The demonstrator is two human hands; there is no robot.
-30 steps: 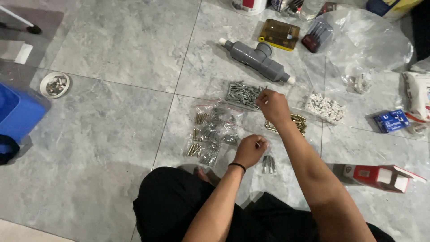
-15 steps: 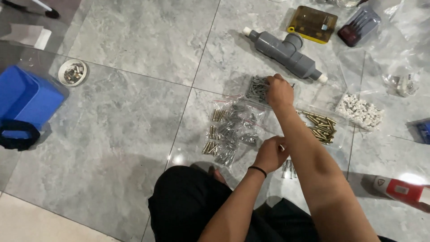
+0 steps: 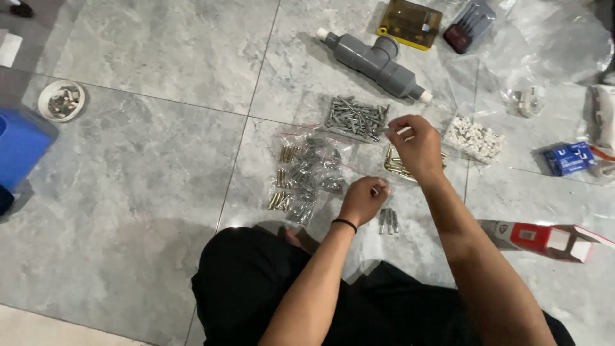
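The right hand [image 3: 418, 146] was up over the floor with thumb and fingers pinched tight on a small pale plug-like piece [image 3: 402, 131], too tiny to say exactly what it was. The left hand [image 3: 362, 200], black band on the wrist, was curled in close to the body, fingertips pinched around something small and metallic [image 3: 375, 189], can't really make out what. Just right of that hand, three short grey anchor bolts [image 3: 387, 220] lay side by side on the grey marbled floor tile [image 3: 154, 160]. Under the right hand a clear bag of brass-coloured screws [image 3: 396, 164] peeked out, partly covered by the wrist. In front of the left hand there was a messy spread of clear zip bags with mixed silver and brass fasteners [image 3: 306, 176], and just beyond those a bag of long grey screws [image 3: 356, 118]. To the right of that sat a clear bag of white plastic wall plugs [image 3: 475, 136]. Further out was a grey plastic pipe tee fitting with white end caps [image 3: 374, 63], an amber see-through parts case [image 3: 410, 23] behind it, a small white dish of scrap bits [image 3: 61, 100] and a blue plastic container [image 3: 22, 146] off to the left, a small blue box [image 3: 569, 157] on the right, and a red and white carton [image 3: 544, 238] near the right forearm.
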